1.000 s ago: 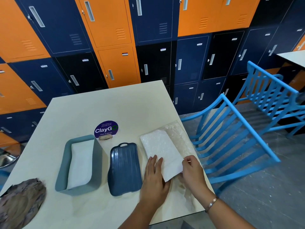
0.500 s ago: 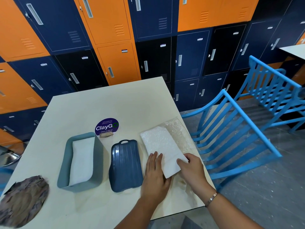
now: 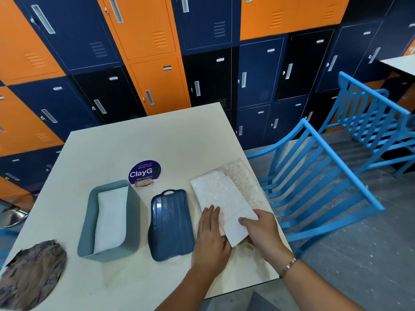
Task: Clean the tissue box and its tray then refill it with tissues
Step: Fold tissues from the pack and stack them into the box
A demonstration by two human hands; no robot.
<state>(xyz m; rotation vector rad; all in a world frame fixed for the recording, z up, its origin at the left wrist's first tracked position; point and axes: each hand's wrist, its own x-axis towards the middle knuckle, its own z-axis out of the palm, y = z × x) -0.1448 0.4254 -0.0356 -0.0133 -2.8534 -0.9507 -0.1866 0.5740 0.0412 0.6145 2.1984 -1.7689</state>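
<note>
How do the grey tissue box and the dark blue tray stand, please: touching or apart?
Apart. The head view shows a strip of bare table between the tissue box and the tray.

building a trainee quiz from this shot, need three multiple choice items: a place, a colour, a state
1. Where does the dark blue tray lie?
A on a chair
B between the tissue box and the tissue pack
C under the rag

2. What colour is the round sign?
A red
B yellow
C purple

3. What is the right hand doing?
A gripping the tissue pack's near end
B lying flat
C holding the tray

B: box on one side, pack on the other.
C: purple face, white lettering.
A: its thumb pinches the pack's end.
</note>
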